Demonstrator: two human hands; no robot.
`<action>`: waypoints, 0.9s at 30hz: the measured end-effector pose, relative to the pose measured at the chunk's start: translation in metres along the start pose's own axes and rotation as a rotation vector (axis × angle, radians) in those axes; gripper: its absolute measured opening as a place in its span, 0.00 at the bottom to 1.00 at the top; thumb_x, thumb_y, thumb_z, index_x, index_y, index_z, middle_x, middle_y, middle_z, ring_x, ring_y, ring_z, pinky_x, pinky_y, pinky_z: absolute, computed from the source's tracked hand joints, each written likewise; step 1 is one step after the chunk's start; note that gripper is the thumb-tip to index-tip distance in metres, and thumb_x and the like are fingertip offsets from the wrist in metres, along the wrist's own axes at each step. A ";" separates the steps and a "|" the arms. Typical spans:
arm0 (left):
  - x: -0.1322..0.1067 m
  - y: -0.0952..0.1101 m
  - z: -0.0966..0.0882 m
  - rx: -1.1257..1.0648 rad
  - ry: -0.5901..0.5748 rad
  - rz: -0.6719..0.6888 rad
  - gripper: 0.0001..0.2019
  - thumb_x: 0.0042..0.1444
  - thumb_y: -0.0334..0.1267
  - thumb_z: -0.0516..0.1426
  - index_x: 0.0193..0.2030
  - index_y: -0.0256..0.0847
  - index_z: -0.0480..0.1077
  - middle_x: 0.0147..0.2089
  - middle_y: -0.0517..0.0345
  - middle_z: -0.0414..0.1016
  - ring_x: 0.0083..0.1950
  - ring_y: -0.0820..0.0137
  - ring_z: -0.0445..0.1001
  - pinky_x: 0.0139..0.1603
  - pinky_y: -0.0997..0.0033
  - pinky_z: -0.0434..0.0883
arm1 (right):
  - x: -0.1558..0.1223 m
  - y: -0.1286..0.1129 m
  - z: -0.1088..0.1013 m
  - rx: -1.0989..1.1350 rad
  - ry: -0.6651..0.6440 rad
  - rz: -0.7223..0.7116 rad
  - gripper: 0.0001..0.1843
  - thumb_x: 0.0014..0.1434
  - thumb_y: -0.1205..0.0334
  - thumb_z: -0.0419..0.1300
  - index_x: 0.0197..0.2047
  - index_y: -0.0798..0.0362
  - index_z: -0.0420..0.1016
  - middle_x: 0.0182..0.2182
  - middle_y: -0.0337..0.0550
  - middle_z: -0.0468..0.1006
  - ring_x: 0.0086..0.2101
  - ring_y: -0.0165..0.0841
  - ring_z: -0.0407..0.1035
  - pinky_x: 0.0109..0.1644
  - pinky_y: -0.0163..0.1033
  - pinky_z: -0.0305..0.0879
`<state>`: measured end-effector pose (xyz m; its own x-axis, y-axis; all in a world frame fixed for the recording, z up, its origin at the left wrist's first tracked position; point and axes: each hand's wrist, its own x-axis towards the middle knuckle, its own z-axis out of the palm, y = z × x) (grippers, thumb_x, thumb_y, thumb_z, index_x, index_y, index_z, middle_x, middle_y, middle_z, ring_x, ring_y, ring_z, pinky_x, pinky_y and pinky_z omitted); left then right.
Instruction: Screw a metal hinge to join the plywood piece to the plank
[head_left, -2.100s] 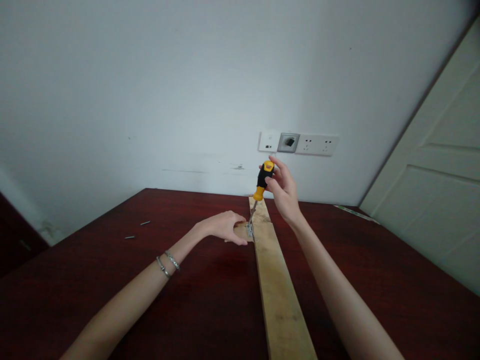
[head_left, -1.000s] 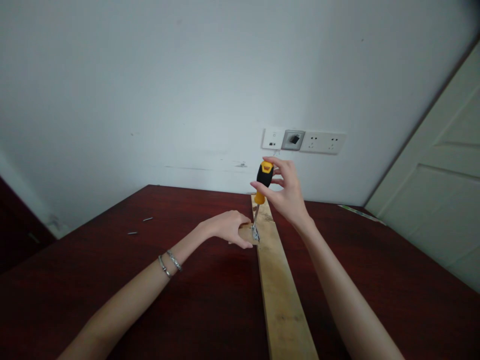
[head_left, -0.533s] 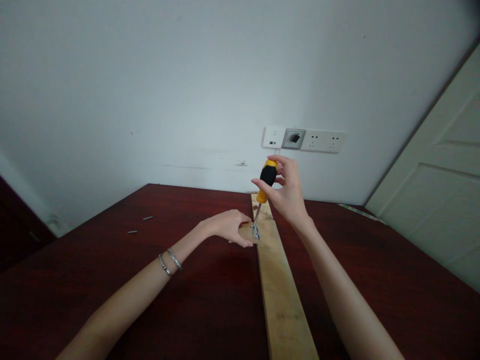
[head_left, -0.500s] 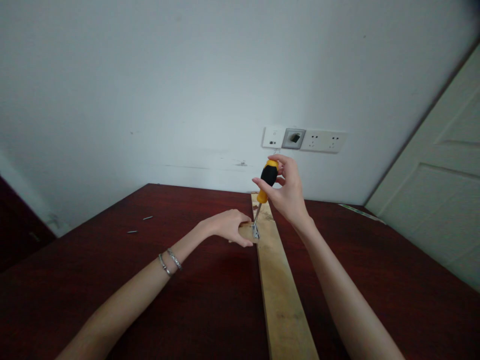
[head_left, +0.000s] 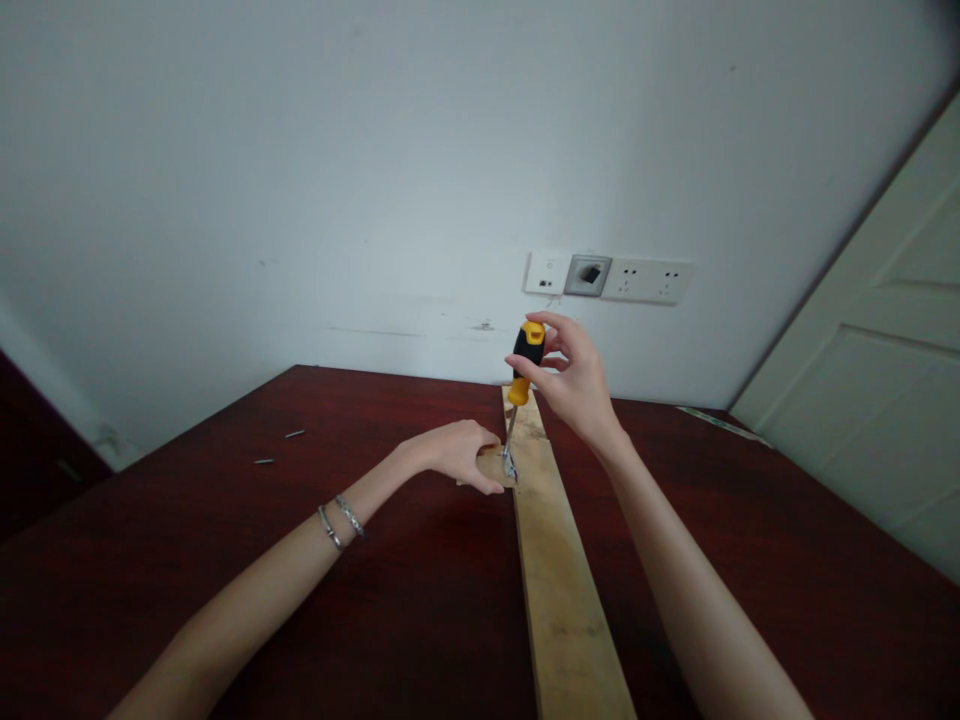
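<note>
My right hand [head_left: 566,375] grips the black and yellow handle of a screwdriver [head_left: 529,348], which stands nearly upright. Its shaft runs down to a small metal bracket [head_left: 510,467]; the exact contact at the tip is too small to make out. The bracket lies where a small wooden block [head_left: 491,466] meets the long wooden board [head_left: 555,560]. Thumb and fingers of my left hand [head_left: 461,452] are closed around the block, pinching it from both sides against the board's left edge. Part of the block is hidden under that hand.
Two small metal pins or screws [head_left: 295,434] lie on the dark red table [head_left: 405,610] to the left. A wall with sockets [head_left: 607,278] rises behind the table. A thin strip [head_left: 724,427] rests at the back right, near a white door [head_left: 877,400].
The screwdriver handle has turned and tipped slightly left, and my right fingers have shifted with it. My left hand, the block and the board stay in place.
</note>
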<state>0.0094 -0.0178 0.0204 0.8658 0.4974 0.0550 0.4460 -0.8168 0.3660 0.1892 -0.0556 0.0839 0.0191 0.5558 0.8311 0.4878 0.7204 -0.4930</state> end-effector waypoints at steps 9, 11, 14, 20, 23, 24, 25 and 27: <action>0.000 0.000 0.002 0.006 -0.015 -0.011 0.18 0.44 0.51 0.63 0.31 0.36 0.71 0.25 0.60 0.73 0.23 0.75 0.66 0.25 0.75 0.57 | -0.001 0.002 0.000 -0.026 -0.018 0.007 0.21 0.52 0.58 0.62 0.50 0.44 0.67 0.47 0.44 0.70 0.39 0.35 0.68 0.39 0.43 0.71; 0.001 -0.001 0.003 0.027 -0.007 -0.013 0.18 0.43 0.52 0.63 0.31 0.36 0.72 0.25 0.59 0.73 0.23 0.75 0.65 0.24 0.75 0.56 | -0.001 0.005 0.000 -0.078 0.018 0.010 0.22 0.49 0.56 0.65 0.47 0.45 0.68 0.46 0.44 0.69 0.38 0.35 0.67 0.35 0.41 0.70; 0.002 -0.004 0.006 0.037 -0.015 -0.016 0.19 0.43 0.52 0.63 0.32 0.36 0.72 0.26 0.59 0.73 0.24 0.75 0.66 0.24 0.76 0.56 | 0.001 0.011 0.000 -0.020 -0.006 0.063 0.21 0.50 0.59 0.63 0.48 0.46 0.66 0.45 0.44 0.69 0.39 0.35 0.68 0.37 0.41 0.70; 0.003 -0.004 0.006 0.026 -0.047 -0.041 0.17 0.43 0.50 0.63 0.31 0.36 0.72 0.25 0.59 0.74 0.24 0.74 0.67 0.24 0.76 0.57 | 0.000 0.015 -0.001 0.065 -0.110 0.083 0.21 0.54 0.61 0.58 0.53 0.45 0.66 0.47 0.44 0.71 0.43 0.37 0.68 0.44 0.46 0.70; 0.002 -0.002 0.005 0.026 -0.047 -0.047 0.17 0.43 0.50 0.63 0.31 0.36 0.72 0.25 0.59 0.73 0.23 0.74 0.66 0.24 0.76 0.56 | 0.000 0.016 -0.003 -0.119 -0.110 0.019 0.25 0.50 0.56 0.64 0.53 0.45 0.69 0.45 0.46 0.68 0.38 0.35 0.66 0.39 0.44 0.71; 0.002 -0.002 0.005 0.023 -0.047 -0.046 0.17 0.43 0.50 0.63 0.31 0.36 0.72 0.25 0.60 0.73 0.23 0.74 0.66 0.24 0.76 0.56 | 0.000 0.017 -0.004 -0.145 -0.120 0.006 0.26 0.50 0.56 0.64 0.54 0.45 0.69 0.44 0.46 0.68 0.36 0.34 0.66 0.38 0.44 0.71; 0.002 -0.003 0.005 0.019 -0.048 -0.045 0.17 0.43 0.50 0.63 0.31 0.36 0.72 0.24 0.60 0.73 0.23 0.75 0.66 0.24 0.76 0.56 | 0.001 0.018 -0.004 -0.142 -0.134 0.000 0.26 0.51 0.57 0.63 0.55 0.44 0.69 0.44 0.46 0.68 0.35 0.34 0.65 0.38 0.43 0.71; 0.002 -0.004 0.006 0.011 -0.049 -0.039 0.17 0.44 0.50 0.63 0.31 0.36 0.72 0.24 0.60 0.73 0.23 0.75 0.66 0.24 0.76 0.57 | 0.001 0.021 -0.004 -0.079 -0.159 0.007 0.28 0.53 0.60 0.60 0.58 0.43 0.65 0.46 0.46 0.68 0.36 0.33 0.66 0.37 0.42 0.71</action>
<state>0.0108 -0.0156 0.0137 0.8579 0.5139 -0.0050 0.4815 -0.8004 0.3571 0.2032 -0.0420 0.0755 -0.1128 0.6238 0.7734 0.5557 0.6849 -0.4713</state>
